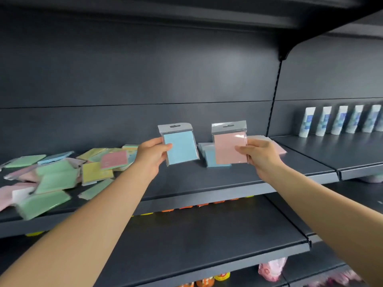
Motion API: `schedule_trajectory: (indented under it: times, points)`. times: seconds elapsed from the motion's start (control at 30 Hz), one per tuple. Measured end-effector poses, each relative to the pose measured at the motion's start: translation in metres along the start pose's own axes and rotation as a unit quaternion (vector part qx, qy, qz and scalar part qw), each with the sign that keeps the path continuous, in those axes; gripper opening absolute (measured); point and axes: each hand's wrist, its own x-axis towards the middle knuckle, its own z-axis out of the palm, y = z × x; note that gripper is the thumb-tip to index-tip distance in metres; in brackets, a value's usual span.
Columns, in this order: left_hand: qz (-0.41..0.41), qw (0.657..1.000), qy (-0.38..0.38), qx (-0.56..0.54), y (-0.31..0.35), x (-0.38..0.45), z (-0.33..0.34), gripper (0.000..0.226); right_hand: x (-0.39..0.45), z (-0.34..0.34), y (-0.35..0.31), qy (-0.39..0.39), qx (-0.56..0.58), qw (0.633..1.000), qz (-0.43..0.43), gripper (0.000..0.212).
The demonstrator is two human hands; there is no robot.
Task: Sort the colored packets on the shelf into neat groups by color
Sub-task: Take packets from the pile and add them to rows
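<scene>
My left hand (152,155) pinches a blue packet (182,148) upright above the middle of the dark shelf (186,183). My right hand (260,155) pinches a pink packet (229,149) upright just to its right. Behind them a small stack of blue packets (209,158) lies flat on the shelf, and a stack of pink packets (277,147) lies to the right of it, partly hidden by my right hand. A jumbled pile of green, yellow, pink and blue packets (56,175) covers the shelf's left part.
White tubes (339,120) stand in a row on the neighbouring shelf at the right. A black upright post (273,96) divides the two bays. Lower shelves hold orange and yellow goods and pink bags (271,268).
</scene>
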Motion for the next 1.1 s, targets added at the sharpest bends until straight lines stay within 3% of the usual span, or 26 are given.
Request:
schedule_trajectory:
  times: [0.17,0.53,0.67,1.1]
  points:
    - [-0.011,1.000,-0.024,0.005,-0.021,0.007,0.044,0.036,0.015,-0.040,0.014,0.024,-0.013,1.000,0.005,0.003]
    - [-0.041,0.999,-0.006,0.002,-0.084,0.070,0.100,0.029,0.104,-0.100,0.038,0.009,-0.006,1.000,-0.012,0.013]
    - [-0.045,0.998,-0.026,0.025,-0.100,0.085,0.116,0.032,0.138,-0.112,0.054,-0.006,0.015,1.000,0.000,0.007]
    - [0.039,0.959,0.022,0.279,-0.118,0.090,0.127,0.008,0.180,-0.142,0.092,-0.047,0.038,0.998,0.002,0.016]
